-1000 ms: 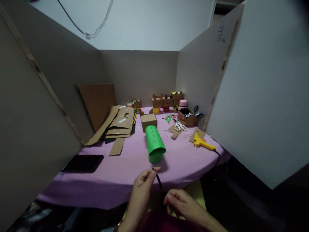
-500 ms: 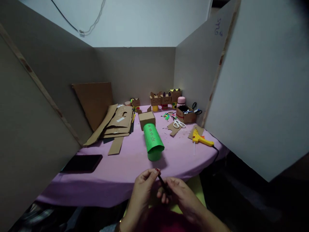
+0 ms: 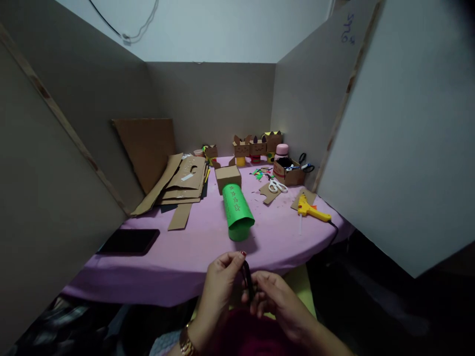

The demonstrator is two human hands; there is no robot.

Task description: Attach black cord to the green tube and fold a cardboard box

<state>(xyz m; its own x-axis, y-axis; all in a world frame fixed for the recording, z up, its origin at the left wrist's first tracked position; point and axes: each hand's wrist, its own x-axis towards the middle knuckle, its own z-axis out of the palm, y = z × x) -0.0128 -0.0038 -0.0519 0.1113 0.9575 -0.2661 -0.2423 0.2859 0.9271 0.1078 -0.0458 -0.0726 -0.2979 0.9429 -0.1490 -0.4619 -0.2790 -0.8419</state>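
Observation:
My left hand (image 3: 220, 287) and my right hand (image 3: 272, 296) meet just below the table's near edge, over my lap. Both pinch a thin black strip (image 3: 247, 279) held between them; what the strip is I cannot make out. A green paper tube (image 3: 237, 211) with star marks lies on its side on the purple tablecloth (image 3: 178, 257), just beyond my hands. A small cardboard box (image 3: 228, 178) stands behind the tube.
A black phone (image 3: 128, 241) lies at the left. Cardboard sheets (image 3: 181, 183) are piled at the back left. A yellow glue gun (image 3: 311, 211), white scissors (image 3: 276, 186), a box of tools (image 3: 289, 173) and several cardboard figures (image 3: 252, 147) stand at the back right. Grey partition boards enclose the table.
My right hand has come up from my lap to join the left on the black strip. The strip now stands more upright between both hands.

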